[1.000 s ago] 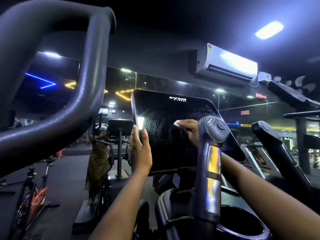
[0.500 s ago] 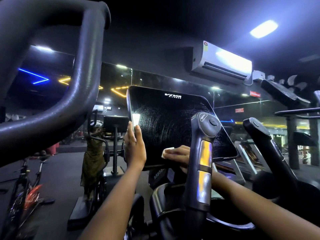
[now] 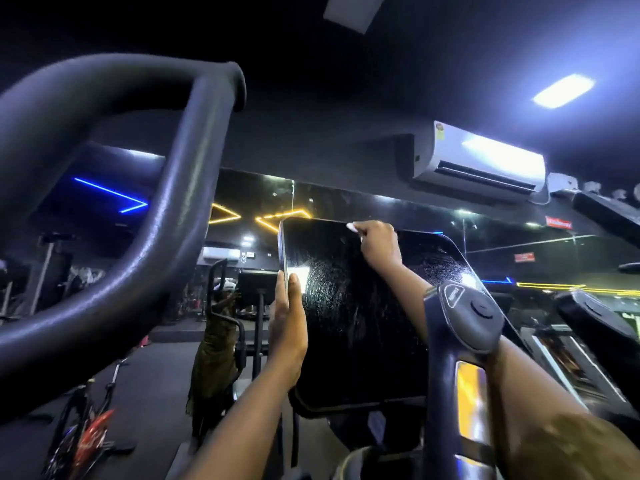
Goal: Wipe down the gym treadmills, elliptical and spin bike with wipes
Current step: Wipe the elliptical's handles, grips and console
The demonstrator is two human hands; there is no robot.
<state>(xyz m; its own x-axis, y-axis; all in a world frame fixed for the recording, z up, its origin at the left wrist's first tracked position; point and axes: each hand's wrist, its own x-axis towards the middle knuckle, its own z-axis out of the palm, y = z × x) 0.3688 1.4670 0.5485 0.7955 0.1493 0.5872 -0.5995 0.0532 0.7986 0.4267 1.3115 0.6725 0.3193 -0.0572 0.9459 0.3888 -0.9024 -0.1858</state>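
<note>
— How much of the wipe [image 3: 352,227] shows?
— Just a white tip; my right hand [image 3: 379,245] covers the rest.
— And the screen [image 3: 346,323]?
— The near handle [image 3: 471,317] hides its lower right side, and the fingers of my left hand [image 3: 289,327] are behind its left edge.

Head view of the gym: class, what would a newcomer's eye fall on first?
The black screen at centre stands out, streaked wet, with the right hand pressing a white wipe at its top edge while the left hand holds its left side. A thick dark handlebar looms at the left.
</note>
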